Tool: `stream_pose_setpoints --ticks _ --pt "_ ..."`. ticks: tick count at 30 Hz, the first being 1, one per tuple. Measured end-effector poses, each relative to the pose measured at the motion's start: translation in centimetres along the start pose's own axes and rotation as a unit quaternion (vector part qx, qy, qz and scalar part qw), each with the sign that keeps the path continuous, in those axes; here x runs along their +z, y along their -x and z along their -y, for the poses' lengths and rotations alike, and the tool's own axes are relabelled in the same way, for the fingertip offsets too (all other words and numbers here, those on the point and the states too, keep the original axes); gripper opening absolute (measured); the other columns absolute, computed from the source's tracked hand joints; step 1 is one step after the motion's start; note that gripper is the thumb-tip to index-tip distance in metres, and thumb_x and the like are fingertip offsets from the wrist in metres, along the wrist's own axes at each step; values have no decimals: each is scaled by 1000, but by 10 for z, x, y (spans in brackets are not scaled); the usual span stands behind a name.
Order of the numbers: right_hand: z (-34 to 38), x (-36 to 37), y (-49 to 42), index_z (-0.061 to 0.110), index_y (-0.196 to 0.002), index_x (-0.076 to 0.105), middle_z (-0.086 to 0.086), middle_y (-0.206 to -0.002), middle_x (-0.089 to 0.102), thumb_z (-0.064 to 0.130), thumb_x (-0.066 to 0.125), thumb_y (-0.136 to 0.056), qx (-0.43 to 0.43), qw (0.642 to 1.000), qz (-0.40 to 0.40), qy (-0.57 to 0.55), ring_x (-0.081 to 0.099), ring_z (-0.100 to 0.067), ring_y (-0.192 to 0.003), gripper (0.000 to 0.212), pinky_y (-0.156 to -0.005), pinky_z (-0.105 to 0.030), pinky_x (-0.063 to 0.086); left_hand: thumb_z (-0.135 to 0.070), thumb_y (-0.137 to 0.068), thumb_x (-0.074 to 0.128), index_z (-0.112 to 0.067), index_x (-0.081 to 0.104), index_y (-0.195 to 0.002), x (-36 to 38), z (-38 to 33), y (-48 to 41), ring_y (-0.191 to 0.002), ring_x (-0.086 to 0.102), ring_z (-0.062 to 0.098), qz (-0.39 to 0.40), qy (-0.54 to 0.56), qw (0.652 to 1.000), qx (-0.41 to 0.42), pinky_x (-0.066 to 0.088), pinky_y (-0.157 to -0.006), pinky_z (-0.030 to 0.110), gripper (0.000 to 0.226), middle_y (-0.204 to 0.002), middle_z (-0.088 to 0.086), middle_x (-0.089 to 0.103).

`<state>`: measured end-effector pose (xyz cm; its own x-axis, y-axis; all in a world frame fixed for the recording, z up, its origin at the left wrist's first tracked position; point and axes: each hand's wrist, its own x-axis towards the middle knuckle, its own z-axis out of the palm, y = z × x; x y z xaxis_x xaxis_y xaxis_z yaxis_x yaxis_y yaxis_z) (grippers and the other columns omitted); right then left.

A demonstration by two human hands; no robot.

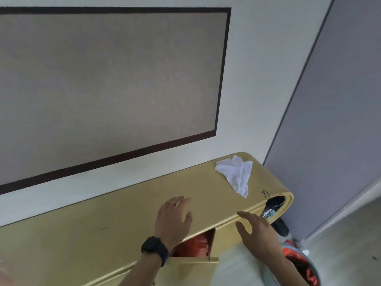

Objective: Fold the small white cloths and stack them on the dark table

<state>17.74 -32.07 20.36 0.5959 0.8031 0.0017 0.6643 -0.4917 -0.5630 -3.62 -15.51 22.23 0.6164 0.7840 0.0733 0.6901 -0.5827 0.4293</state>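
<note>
A crumpled small white cloth lies near the far right end of a gold-coloured table top. My left hand, with a ring and a black watch at the wrist, hovers over the middle of the top, fingers relaxed and empty. My right hand is at the table's front edge, fingers spread and holding nothing. Both hands are well short of the cloth. No dark table is in view.
A black object rests on the table's right corner. An open drawer under the top shows something orange. A bin with red contents stands on the floor at right. A framed grey panel hangs on the wall behind.
</note>
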Motion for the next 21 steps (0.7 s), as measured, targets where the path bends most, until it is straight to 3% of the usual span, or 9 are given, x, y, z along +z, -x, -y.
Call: stream_pose_setpoints --ticks 4,9,14,21 --pt "-29 18 -73 35 -126 61 12 -120 65 40 61 -92 56 998 38 19 57 -18 -108 34 -87 -32 48 -43 -98 41 -40 41 -143 44 6 -71 -141 31 10 67 -10 998 -14 24 -117 30 46 -150 -11 42" --pt "-70 55 -162 31 -129 58 10 -129 60 38 57 -95 102 988 102 49 54 -18 -119 35 -94 -33 46 -41 -99 41 -41 35 -146 106 16 -138 -144 25 10 146 -28 987 -58 19 -118 30 48 -156 -12 33" --pt "-117 109 -254 25 -141 48 3 -140 53 41 48 -99 86 974 179 109 52 -20 -125 45 -96 -35 48 -41 -99 42 -40 25 -151 180 37 -190 -149 17 17 211 -39 967 -138 16 -121 39 55 -163 -7 18" --pt "-161 167 -321 11 -118 54 -12 -113 55 39 59 -92 97 964 177 170 59 -37 -93 39 -75 -44 52 -58 -97 34 -47 -5 -154 257 68 -203 -152 -11 23 258 -51 940 -217 -9 -119 51 69 -165 -6 -13"
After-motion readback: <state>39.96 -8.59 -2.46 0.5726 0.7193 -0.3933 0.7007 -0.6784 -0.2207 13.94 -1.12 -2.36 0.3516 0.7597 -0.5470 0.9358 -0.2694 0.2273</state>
